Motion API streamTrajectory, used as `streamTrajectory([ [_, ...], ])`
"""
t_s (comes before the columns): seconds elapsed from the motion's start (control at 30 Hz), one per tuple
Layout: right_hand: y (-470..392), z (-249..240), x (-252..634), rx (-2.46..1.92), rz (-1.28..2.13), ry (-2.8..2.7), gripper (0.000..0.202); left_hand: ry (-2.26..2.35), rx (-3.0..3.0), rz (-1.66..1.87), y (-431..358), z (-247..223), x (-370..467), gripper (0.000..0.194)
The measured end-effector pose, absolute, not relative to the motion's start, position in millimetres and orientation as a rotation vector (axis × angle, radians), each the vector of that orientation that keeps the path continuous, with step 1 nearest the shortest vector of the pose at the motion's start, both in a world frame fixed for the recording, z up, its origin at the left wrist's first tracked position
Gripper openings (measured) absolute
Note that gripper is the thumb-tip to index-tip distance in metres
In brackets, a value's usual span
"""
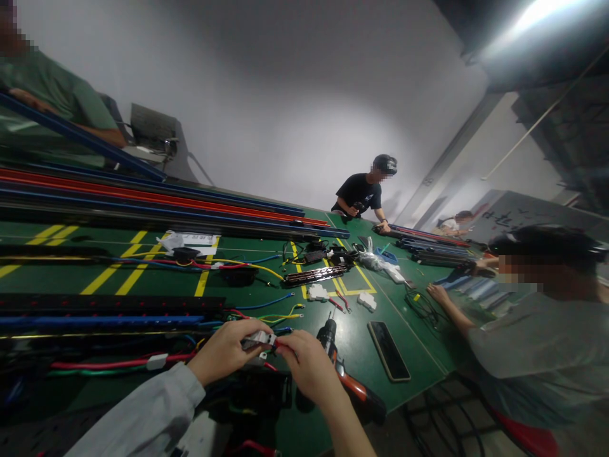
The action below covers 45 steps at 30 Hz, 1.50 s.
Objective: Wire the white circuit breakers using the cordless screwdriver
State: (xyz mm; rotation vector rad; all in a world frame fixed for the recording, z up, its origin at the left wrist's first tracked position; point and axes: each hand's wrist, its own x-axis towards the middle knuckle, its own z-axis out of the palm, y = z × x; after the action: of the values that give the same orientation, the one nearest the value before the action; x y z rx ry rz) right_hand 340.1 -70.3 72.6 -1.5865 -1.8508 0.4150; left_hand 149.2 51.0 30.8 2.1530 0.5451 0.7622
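My left hand point(228, 350) is closed around a small white block point(259, 339) with dark openings, which looks like a circuit breaker. At the block's right end, my right hand point(307, 362) pinches a short red wire point(278, 343); its far end is hidden by my fingers. Just beyond my hands are blue and yellow-green wires point(285, 314) with ring lugs. A cordless drill point(352, 384) lies beside my right hand, its bit pointing away. Farther off on the table are two more white blocks point(318, 292) and short red wires point(340, 301).
A phone point(389, 350) lies right of the drill on the green table point(328, 438). Long dark, blue and red rails point(190, 200) run along the left and back. A coiled cable point(423, 308) is near a co-worker point(537, 336) at right; others stand at the far side and left.
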Motion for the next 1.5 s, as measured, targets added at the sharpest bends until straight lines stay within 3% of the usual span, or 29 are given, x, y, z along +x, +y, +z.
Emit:
streamTrajectory([
  [0.13,-71.6,65.1,342.7,-1.681,0.538,-1.673,0.015,0.569,2.165,0.755,50.1,31.8,151.1,0.029],
  [0.33,-73.7,57.3,354.6,-1.55,0.645,-1.505,0.037,0.605,2.135,0.785,49.9,31.1,151.9,0.029],
  [0.5,-67.8,41.0,354.9,-1.496,0.6,-1.328,0.025,0.614,2.133,0.802,50.1,28.3,152.9,0.029],
  [1.1,-64.0,16.3,345.8,-1.424,0.603,-1.18,0.03,0.425,2.375,0.789,55.6,55.9,166.5,0.03],
  [1.5,-61.0,14.8,346.0,-1.536,0.671,-1.216,0.023,0.479,2.442,0.408,67.9,51.6,173.5,0.022],
])
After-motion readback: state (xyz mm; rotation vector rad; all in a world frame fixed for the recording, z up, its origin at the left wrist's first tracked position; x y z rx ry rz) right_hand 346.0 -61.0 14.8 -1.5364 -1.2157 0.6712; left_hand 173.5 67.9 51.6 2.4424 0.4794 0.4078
